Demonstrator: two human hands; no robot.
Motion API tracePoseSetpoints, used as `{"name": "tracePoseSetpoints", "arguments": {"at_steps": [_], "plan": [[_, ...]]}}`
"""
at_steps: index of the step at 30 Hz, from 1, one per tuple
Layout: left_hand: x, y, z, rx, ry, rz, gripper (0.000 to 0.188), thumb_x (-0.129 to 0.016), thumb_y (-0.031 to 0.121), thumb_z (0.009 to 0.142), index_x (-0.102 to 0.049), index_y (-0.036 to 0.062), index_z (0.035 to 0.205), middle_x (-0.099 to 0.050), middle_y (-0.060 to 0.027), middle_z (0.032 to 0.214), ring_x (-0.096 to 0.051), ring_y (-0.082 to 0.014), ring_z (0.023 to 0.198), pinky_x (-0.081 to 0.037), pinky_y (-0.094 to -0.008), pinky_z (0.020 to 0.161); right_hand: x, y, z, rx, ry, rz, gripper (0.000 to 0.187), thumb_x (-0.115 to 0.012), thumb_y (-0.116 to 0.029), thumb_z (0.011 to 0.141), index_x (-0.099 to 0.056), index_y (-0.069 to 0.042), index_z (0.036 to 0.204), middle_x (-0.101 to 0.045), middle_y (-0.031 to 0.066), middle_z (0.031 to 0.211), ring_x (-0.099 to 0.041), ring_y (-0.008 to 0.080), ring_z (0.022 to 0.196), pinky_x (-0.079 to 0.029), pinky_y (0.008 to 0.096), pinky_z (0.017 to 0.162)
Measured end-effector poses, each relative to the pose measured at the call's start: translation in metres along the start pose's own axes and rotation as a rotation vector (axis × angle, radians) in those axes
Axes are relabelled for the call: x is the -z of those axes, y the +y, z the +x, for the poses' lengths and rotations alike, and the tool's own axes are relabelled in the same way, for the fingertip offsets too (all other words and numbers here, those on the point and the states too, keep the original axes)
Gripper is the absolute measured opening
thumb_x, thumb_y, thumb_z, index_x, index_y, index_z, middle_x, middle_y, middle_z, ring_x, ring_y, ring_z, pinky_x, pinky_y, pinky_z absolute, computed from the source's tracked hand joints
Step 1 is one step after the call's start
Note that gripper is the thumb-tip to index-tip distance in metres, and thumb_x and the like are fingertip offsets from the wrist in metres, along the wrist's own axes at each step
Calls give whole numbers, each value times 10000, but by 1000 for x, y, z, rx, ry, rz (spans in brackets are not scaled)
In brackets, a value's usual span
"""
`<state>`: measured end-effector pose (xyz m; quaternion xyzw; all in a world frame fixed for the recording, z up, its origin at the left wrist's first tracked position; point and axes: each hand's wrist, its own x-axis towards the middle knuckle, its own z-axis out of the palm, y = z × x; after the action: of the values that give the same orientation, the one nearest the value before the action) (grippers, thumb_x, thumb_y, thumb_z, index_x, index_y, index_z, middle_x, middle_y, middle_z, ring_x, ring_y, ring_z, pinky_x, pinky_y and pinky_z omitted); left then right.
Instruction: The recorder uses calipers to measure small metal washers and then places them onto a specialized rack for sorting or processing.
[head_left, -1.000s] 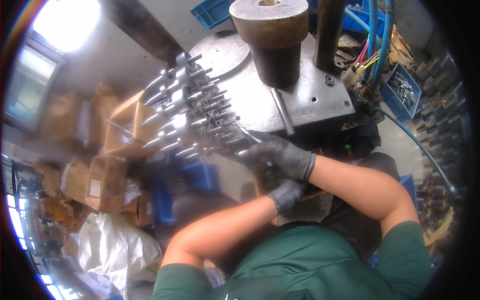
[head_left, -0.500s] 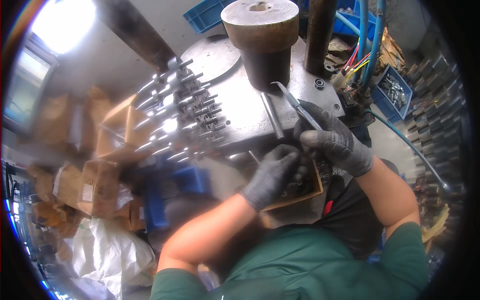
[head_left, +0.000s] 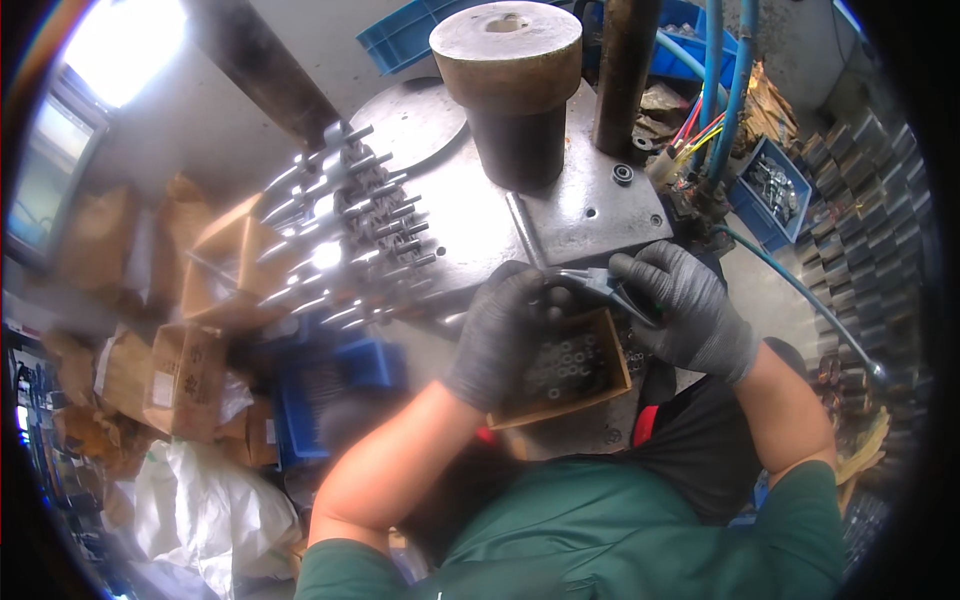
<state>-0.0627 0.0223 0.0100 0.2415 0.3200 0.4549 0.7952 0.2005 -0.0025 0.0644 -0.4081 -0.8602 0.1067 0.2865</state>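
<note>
My gloved right hand (head_left: 692, 310) is closed around a pair of slim pliers (head_left: 598, 283), which point left. Earlier their bent, narrow tip showed plainly; now it runs in at the fingers of my gloved left hand (head_left: 508, 330). Those fingers are curled together at the tip, and whatever they hold is hidden. Both hands are just off the front edge of the metal press table (head_left: 610, 225). Below them sits an open cardboard box (head_left: 560, 410) with many small metal rings (head_left: 568, 362). A steel rod (head_left: 523, 228) lies on the table beyond my hands.
A thick metal cylinder (head_left: 508, 70) rises from the table. Many pinned metal parts (head_left: 360, 225) stand at the table's left. A blue bin (head_left: 772, 190) of small parts is at right, near blue hoses (head_left: 712, 80). Stacked metal parts (head_left: 870, 220) line the far right. Cardboard boxes (head_left: 185, 375) lie left.
My right hand has lowered and turned the pliers from pointing up and away to pointing left. My left hand has risen from over the box to the pliers' tip.
</note>
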Motion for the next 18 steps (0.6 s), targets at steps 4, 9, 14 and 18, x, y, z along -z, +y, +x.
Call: {"name": "tracePoseSetpoints", "arguments": {"at_steps": [4,9,14,18], "plan": [[5,-1,5,11,-60,37,261,-727,294,982,-647,69,1088,-675,-35,972,-632,-145,938,-526,-299,885,-2,3,1,38,6,-2,712,-834,-19,713,-670,-135,1396,-686,138,1090,-677,380,995,-568,482,849],[3,-4,2,7,5,-1,268,-733,311,985,-647,78,1086,-671,-36,963,-635,-145,925,-522,-298,877,-6,6,2,39,-18,-19,692,-802,11,742,-676,-156,1402,-674,135,1050,-671,379,977,-560,481,823],[0,-2,1,4,-1,-22,245,-755,286,984,-654,80,1070,-680,-36,959,-647,-141,904,-533,-288,848,-7,5,3,26,-32,-37,671,-800,4,755,-684,-166,1394,-666,133,1027,-671,378,959,-561,475,802],[2,-2,2,10,69,-13,173,-782,212,989,-667,96,1047,-696,-26,958,-676,-144,864,-554,-271,783,-8,7,2,36,-25,-78,651,-802,-20,766,-690,-168,1390,-672,135,1037,-680,375,947,-567,474,788]]}}
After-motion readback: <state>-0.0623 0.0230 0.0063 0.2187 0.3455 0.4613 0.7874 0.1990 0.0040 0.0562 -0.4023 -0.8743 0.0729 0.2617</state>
